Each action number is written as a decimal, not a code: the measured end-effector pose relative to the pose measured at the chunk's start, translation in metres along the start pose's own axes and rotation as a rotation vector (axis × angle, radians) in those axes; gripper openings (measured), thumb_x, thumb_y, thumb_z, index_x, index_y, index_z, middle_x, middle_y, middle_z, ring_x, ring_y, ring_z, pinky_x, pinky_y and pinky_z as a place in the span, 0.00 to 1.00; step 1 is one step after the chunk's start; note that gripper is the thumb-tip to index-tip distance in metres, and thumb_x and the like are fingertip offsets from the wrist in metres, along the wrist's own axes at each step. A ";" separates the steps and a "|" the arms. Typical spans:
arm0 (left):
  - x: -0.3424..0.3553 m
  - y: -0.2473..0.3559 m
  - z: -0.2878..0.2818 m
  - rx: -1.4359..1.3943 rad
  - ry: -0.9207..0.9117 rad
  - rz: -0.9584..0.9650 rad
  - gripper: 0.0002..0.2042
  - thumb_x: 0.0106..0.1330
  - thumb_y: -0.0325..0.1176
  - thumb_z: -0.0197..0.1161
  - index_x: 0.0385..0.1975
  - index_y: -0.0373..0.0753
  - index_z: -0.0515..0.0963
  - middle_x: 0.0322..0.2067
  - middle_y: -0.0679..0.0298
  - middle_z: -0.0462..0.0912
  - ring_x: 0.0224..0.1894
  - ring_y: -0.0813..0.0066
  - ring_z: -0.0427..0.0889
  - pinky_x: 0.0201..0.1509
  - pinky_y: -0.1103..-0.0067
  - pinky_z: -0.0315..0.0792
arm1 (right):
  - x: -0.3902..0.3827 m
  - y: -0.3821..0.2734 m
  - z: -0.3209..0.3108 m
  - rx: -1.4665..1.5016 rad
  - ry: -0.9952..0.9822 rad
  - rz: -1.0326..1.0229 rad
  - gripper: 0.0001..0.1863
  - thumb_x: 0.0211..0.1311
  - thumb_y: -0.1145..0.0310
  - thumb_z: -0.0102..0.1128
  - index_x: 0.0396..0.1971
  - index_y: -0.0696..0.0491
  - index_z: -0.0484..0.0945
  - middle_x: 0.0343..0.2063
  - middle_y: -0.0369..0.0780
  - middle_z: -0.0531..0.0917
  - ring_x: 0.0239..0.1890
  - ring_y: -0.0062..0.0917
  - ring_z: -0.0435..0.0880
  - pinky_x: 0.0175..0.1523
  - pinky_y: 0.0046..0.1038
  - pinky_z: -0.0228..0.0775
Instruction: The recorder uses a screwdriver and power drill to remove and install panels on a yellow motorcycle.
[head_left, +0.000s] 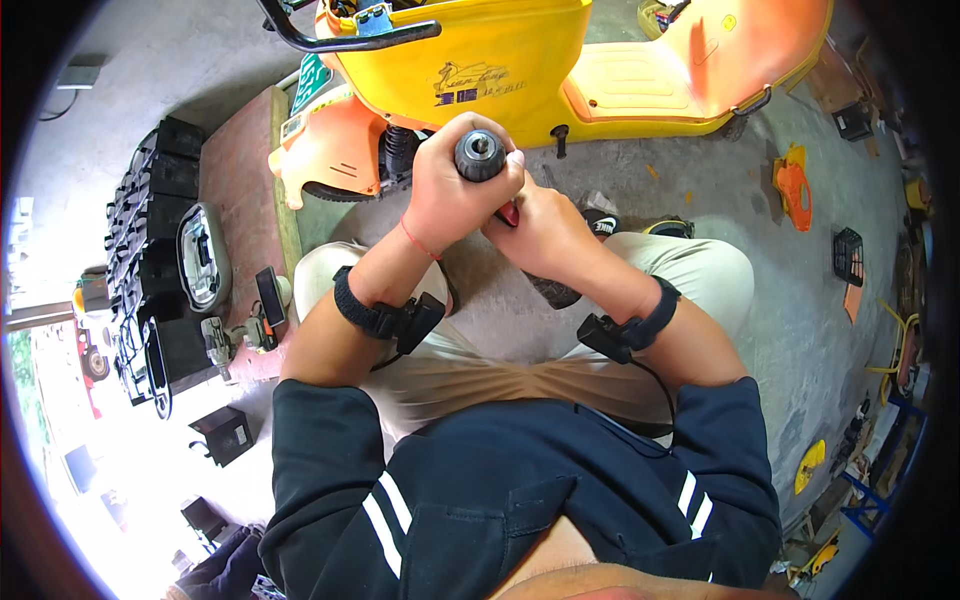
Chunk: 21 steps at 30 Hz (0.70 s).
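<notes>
In front of my chest, both hands hold a power drill, its black chuck [480,157] facing up at me. My left hand [445,190] is closed around the chuck end. Just below and to the right, my right hand [548,232] is closed on the drill's body, which is mostly hidden. A small red part [508,214] of it shows between the hands. Beyond them stands a yellow and orange scooter [510,80], with its orange front fender [330,150] to the left of my hands.
On the left are a row of black boxes [165,245], an oval lamp-like housing [203,258] and another power tool [218,345]. A black box [222,435] sits lower left. Rightward on the floor lie an orange panel [794,190], a black basket [848,253] and a yellow piece [810,467].
</notes>
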<state>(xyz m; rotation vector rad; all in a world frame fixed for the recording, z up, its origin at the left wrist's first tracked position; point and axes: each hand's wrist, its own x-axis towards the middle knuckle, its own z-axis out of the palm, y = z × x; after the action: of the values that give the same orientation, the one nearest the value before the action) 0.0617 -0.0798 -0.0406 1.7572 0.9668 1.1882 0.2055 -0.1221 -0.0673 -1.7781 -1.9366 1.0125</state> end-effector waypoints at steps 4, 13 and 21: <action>0.001 0.000 -0.002 -0.136 0.028 -0.099 0.08 0.54 0.28 0.69 0.30 0.36 0.78 0.27 0.65 0.82 0.30 0.82 0.79 0.38 0.81 0.76 | 0.004 0.017 -0.008 0.692 -0.266 -0.081 0.40 0.59 0.48 0.66 0.60 0.60 0.61 0.39 0.50 0.83 0.39 0.35 0.85 0.45 0.34 0.77; 0.002 0.001 -0.014 -0.288 0.046 -0.110 0.06 0.57 0.24 0.67 0.31 0.35 0.76 0.28 0.66 0.82 0.31 0.82 0.80 0.38 0.82 0.76 | -0.002 0.016 -0.016 1.121 -0.564 0.047 0.43 0.63 0.47 0.64 0.69 0.53 0.54 0.38 0.41 0.79 0.33 0.24 0.82 0.39 0.26 0.77; 0.003 0.000 -0.013 -0.271 0.062 -0.104 0.06 0.57 0.23 0.67 0.31 0.36 0.76 0.27 0.66 0.82 0.30 0.82 0.80 0.37 0.82 0.76 | -0.002 0.015 -0.011 1.150 -0.526 0.100 0.48 0.62 0.49 0.67 0.69 0.58 0.48 0.36 0.43 0.80 0.32 0.24 0.82 0.37 0.26 0.76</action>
<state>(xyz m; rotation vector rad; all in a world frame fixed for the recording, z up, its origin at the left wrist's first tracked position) 0.0502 -0.0750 -0.0363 1.4480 0.8768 1.2496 0.2241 -0.1219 -0.0698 -0.9632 -0.9816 2.1724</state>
